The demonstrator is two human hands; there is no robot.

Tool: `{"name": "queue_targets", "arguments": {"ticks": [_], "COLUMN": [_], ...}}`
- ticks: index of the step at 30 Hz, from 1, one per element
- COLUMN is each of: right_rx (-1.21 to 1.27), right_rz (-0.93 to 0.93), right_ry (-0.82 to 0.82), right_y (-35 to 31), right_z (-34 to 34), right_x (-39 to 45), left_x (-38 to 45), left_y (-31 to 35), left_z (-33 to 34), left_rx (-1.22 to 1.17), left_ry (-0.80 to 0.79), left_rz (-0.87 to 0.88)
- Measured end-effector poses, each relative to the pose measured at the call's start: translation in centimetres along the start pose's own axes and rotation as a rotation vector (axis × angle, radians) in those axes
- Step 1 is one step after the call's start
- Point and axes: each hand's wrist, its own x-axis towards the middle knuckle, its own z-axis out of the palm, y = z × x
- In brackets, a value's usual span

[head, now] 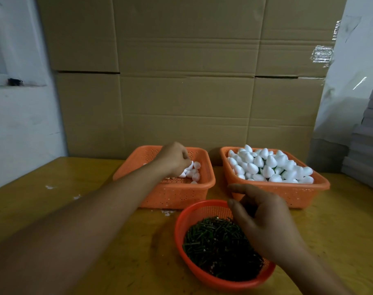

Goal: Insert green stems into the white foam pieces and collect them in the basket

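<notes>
orange plastic mesh bowl (182, 228) sits closest to me, round with fine perforated walls, packed with a messy heap of short dark green stems (215, 248), thin little sticks lying every which way. the right hand (264, 228) hangs over the bowl's right half, fingers loosely curled with thumb and forefinger spread apart; can't tell if there's a stem tucked in there, the palm side is hidden and it covers part of the pile and rim. the yellowish table (96, 220) looks glossy and worn, with a few white crumbs scattered on the left.

behind the bowl there are two rectangular orange baskets with punched-hole sides, side by side but not touching. the left basket (177, 196) is mostly bare, just a small cluster of white foam pieces (195, 173) in its far right area, smooth egg-ish shapes. the left hand (173, 158) reaches into it with fingers curled down on that cluster, touching the pieces, though whether it actually grips one is hard to make out since the knuckles block the view. the right basket (287, 194) is heaped with foam pieces that have stems (270, 165), pointy white teardrops with bits of green peeking between them.

at the back stands a wall of corrugated cardboard boxes (187, 81), creased, with some shiny tape at the right. grey stacked boards (366, 141) are cut off at the right edge.
</notes>
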Motion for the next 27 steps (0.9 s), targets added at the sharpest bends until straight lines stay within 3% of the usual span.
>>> {"name": "queue_targets", "arguments": {"ticks": [5,10,17,27], "right_rx": [-0.007,-0.012,-0.020,-0.020], "right_rz": [0.001,0.006,0.003,-0.007], "right_ry": [0.034,0.029,0.026,0.018], "right_y": [0.3,0.6,0.7,0.6], "right_z": [-0.3,-0.4,-0.3,0.0], "right_x": [0.0,0.0,0.0,-0.1], "left_x": [3.1,4.0,6.0,5.3], "left_y": [0.4,0.9,0.3,0.5], "left_z": [1.5,2.8,5.1,5.3], "left_rx": [0.248,0.375,0.540,0.392], "left_ry": [-0.358,-0.525,-0.581,-0.477], "left_rz": [-0.096,-0.104,-0.066,-0.063]}}
